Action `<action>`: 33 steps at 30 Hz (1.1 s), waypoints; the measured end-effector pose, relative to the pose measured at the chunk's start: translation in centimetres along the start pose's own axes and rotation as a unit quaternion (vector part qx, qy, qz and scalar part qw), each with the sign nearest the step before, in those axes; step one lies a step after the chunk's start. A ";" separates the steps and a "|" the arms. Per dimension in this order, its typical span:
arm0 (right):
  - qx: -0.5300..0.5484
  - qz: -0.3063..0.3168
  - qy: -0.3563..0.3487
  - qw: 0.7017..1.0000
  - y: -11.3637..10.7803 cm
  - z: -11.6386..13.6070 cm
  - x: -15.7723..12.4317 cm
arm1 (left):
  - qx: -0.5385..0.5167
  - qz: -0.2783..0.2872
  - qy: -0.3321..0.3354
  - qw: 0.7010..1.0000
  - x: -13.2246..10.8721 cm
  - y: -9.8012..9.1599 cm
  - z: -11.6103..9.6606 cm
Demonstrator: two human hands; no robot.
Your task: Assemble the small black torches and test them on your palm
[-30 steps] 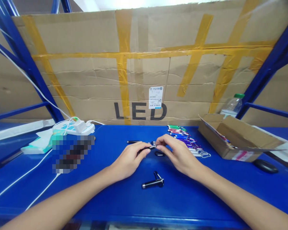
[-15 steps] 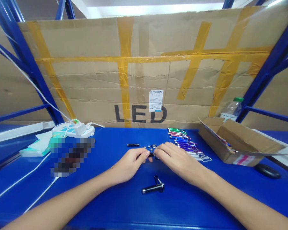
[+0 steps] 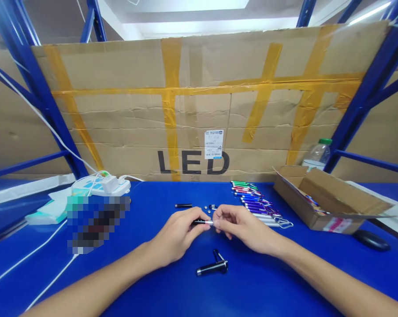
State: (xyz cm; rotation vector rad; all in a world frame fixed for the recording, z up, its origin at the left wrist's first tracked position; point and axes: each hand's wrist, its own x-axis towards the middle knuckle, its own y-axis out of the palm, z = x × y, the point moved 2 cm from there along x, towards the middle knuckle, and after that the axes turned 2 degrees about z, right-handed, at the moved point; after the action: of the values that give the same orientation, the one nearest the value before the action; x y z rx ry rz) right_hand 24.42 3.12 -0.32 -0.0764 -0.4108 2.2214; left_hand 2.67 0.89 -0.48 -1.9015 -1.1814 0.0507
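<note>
My left hand (image 3: pixel 177 233) is closed round a small black flashlight body (image 3: pixel 200 223), held just above the blue table (image 3: pixel 146 281). My right hand (image 3: pixel 240 226) pinches at the silver end of that same body, fingers pressed together. Another black flashlight with a clip (image 3: pixel 212 267) lies on the table in front of my hands. Behind them lie a short black tube (image 3: pixel 183 205) and a few small round parts (image 3: pixel 208 208). A row of coloured flashlights (image 3: pixel 256 202) sits to the right of my right hand.
An open cardboard box (image 3: pixel 327 200) stands at the right with a plastic bottle (image 3: pixel 316 154) behind it and a black mouse (image 3: pixel 370 240) beside it. A white power strip (image 3: pixel 101 186) with cables lies at the left. A taped cardboard sheet marked LED (image 3: pixel 199 110) closes the back.
Both hands have drawn slightly toward me and lifted the black flashlight body off the table; the right fingers now pinch its silver end. The camera view tilted up a little.
</note>
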 end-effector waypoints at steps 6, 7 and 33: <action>0.222 0.056 0.108 0.967 0.1 -0.5 0.3 | 0.013 -0.012 0.054 0.998 -0.3 0.3 -0.1; 0.217 0.054 0.096 0.970 0.0 -0.7 0.4 | 0.006 -0.015 0.043 0.999 -0.2 0.3 -0.2; -0.124 0.010 -0.023 0.992 0.0 0.2 -0.2 | -0.045 0.016 -0.057 0.997 0.3 0.0 -0.2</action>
State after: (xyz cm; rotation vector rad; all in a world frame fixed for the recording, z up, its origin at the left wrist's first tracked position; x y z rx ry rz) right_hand 24.51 2.88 -0.15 -0.1633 -0.7117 2.1861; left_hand 2.94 1.00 -0.27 -2.0195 -1.2476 0.1274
